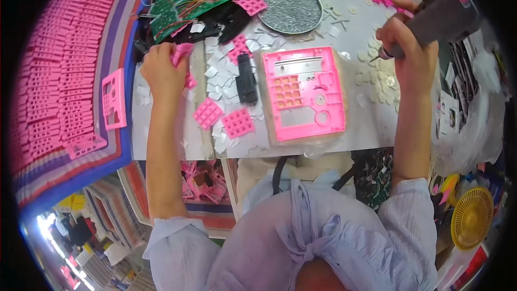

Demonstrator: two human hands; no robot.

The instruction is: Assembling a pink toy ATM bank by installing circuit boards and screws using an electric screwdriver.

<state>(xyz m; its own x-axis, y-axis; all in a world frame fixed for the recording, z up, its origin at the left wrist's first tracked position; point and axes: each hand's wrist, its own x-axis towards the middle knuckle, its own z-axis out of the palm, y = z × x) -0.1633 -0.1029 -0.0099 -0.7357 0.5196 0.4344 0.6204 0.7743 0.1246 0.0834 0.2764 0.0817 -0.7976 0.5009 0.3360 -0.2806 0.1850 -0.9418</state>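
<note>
Pink plastic housing (pixel 303 92) lies face-down at the middle of the white worktable (pixel 355 124), its keypad grid and round openings showing, untouched by either hand. At its nine o'clock a black oblong part (pixel 246 78) lies just beside it, and past that, at about eight o'clock, two pink rubber keypads (pixel 223 118) rest among scattered white paper squares (pixel 219 78).

Farther toward nine o'clock the left hand (pixel 163 70) is clenched around a small pink part (pixel 182 51), most likely another keypad, though the fingers hide most of it. At the housing's two o'clock the right hand (pixel 406 54) grips a dark electric screwdriver (pixel 439 19), its tip pointing down and left over a spread of pale round discs (pixel 374 73) lying at three o'clock.

At twelve o'clock a round metal dish of small screws (pixel 290 9) sits well apart from the housing, with one more pink keypad (pixel 251 3) touching its left rim. Green circuit boards (pixel 188 2) with coloured wires pile up at eleven o'clock. Rows of pink plastic panels (pixel 59 70) are stacked on a striped cloth (pixel 116 37) far out at nine o'clock, one pink faceplate (pixel 114 99) lying apart at the table edge. A yellow round fan grille (pixel 473 217) shows at four o'clock, beside clear plastic bags (pixel 474 129).
</note>
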